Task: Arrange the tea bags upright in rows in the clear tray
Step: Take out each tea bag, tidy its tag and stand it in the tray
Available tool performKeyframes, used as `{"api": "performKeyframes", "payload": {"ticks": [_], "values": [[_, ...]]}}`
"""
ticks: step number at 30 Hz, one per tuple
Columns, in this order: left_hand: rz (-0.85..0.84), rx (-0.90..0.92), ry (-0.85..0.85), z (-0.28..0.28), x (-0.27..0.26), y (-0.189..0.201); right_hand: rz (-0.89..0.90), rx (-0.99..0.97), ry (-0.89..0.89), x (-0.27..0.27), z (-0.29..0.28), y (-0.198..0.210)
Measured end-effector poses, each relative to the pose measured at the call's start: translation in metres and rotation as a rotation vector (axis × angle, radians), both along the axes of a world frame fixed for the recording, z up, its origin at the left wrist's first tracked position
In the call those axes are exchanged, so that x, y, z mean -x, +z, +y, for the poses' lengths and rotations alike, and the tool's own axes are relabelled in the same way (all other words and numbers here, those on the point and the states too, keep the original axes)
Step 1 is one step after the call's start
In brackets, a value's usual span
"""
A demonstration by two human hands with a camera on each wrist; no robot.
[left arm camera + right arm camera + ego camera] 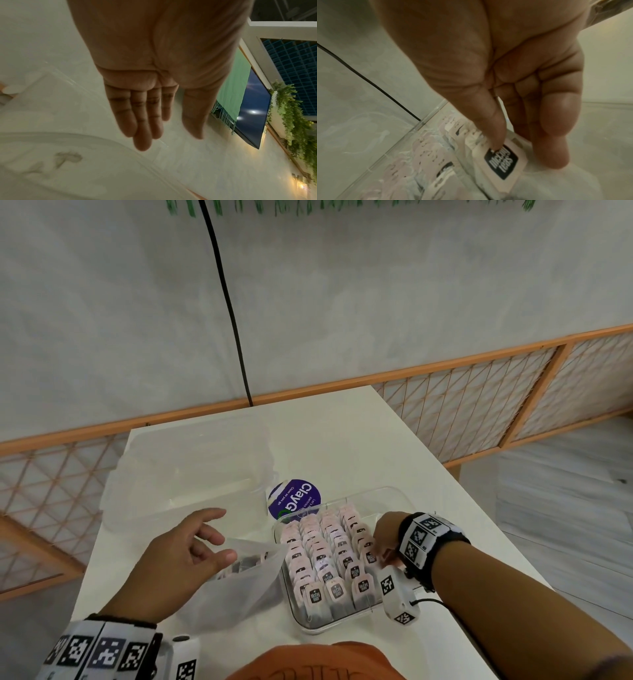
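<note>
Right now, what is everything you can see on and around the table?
Table: one, white, against the wall.
Clear tray: one, front right of the table.
Tea bags: many, pale pink with black labels, upright in four rows in the tray.
Plastic bag: one, clear, left of the tray, more tea bags inside.
Plastic box: one, clear, back left.
Round label: one, purple, behind the tray.
Cable: one, black, down the wall.
Left hand: fingers relaxed, over the bag.
Right hand: pinches a tea bag in the right row.
</note>
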State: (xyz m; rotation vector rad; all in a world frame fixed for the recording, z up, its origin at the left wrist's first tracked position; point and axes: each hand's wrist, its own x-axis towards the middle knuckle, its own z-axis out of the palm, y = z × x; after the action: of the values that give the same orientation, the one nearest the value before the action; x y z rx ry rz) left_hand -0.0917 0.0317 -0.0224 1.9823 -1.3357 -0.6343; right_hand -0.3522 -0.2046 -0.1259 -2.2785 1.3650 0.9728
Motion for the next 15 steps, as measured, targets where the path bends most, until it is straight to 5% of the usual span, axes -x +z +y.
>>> {"api": "performKeyframes", "payload": {"ticks": [8,12,15], "values": [[-0.186,-0.205,-0.041,0.001,-0.013,-0.028,-0.174,-0.147,-0.263,0.004,-0.001,0.016],[-0.286,-0.327,-0.035,-0.005,-0.013,-0.041,-0.229,0.096,-0.190,-0.002,0.010,0.038],[-0.285,-0.411,-0.041,-0.007,-0.009,-0.048,-0.534,0.210,-0.122,-0.016,0.033,0.063]]}}
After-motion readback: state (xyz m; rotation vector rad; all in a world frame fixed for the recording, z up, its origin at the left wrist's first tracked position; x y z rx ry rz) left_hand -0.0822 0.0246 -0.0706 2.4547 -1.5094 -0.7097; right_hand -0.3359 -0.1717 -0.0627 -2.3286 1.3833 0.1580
